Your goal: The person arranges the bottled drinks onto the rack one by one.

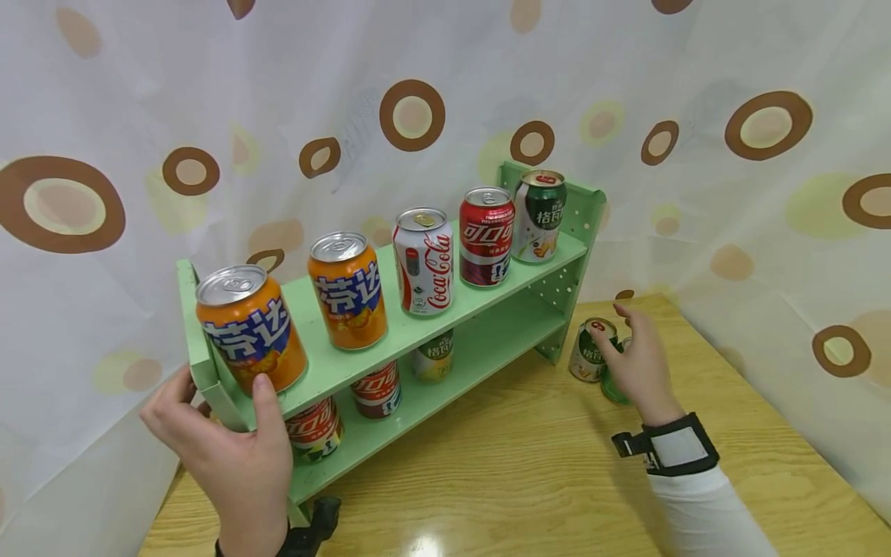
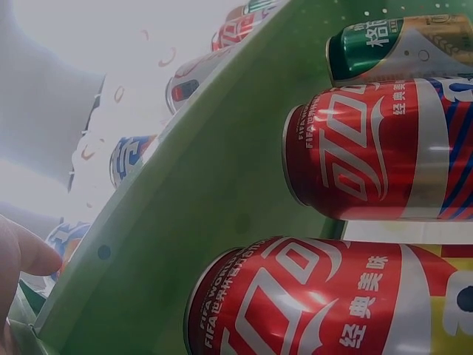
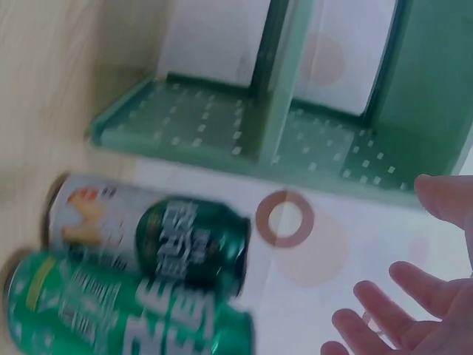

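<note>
My left hand (image 1: pixel 233 456) grips the left end of a green two-tier shelf (image 1: pixel 515 333), its thumb against the front by an orange can (image 1: pixel 250 333). In the left wrist view, the thumb tip shows beside the upper board. My right hand (image 1: pixel 643 371) is held with spread fingers over a green-and-white can (image 1: pixel 588 352) and a green can (image 1: pixel 614 387) on the table. Both stand side by side near the shelf's right end, the green one partly hidden by the hand. In the right wrist view, the fingers are apart from both cans.
The upper tier carries another orange can (image 1: pixel 348 290), a white Coca-Cola can (image 1: pixel 423 263), a red can (image 1: pixel 487 240) and a green-and-white can (image 1: pixel 541 220). Below stand two red cans (image 2: pixel 355 155) and a green-topped can (image 1: pixel 435 357). Patterned sheeting (image 1: pixel 459 46) backs the wooden table (image 1: pixel 515 464).
</note>
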### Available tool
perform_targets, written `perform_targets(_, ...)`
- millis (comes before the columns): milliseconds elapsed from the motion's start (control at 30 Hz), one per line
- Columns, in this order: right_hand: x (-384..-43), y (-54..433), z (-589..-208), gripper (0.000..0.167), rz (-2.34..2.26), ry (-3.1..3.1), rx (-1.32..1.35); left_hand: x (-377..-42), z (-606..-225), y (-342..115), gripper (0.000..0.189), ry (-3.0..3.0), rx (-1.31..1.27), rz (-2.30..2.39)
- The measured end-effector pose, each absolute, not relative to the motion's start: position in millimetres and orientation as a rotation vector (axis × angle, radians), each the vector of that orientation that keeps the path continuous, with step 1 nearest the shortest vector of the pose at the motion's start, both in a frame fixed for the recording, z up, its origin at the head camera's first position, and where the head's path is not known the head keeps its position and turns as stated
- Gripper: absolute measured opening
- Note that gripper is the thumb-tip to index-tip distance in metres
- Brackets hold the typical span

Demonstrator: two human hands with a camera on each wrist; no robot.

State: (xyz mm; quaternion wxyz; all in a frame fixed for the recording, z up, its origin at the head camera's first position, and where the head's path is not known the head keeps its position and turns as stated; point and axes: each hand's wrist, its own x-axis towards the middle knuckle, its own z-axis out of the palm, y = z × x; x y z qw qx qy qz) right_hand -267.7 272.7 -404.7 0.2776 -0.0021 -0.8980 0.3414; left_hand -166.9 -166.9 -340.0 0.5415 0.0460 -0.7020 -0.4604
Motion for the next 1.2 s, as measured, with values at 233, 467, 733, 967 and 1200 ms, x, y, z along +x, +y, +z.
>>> perform_targets(233,-266,298,-413,0.068,0.867,-2.468,-0.089,-166,-341,-167,0.055,-1.675,0.115,-1.09)
perform_targets(467,-264,311,-427,0.076,0.814,-2.547,-0.128,-167,-341,-167,0.055,-1.669,0.109,-1.092)
perform_targets(733,-264,317,-438,0.086,0.816,-2.636,-0.179,-166,-340,-167,0.055,-1.679,0.112,-1.093)
perform_targets(967,-264,321,-445,0.089,0.863,-2.666,-0.203,-166,-340,-167,0.055,-1.677,0.106,-1.088)
perform_targets(1200,-264,325,-449,0.091,0.917,-2.686,-0.205,-166,-340,-167,0.056,-1.684,0.117,-1.094)
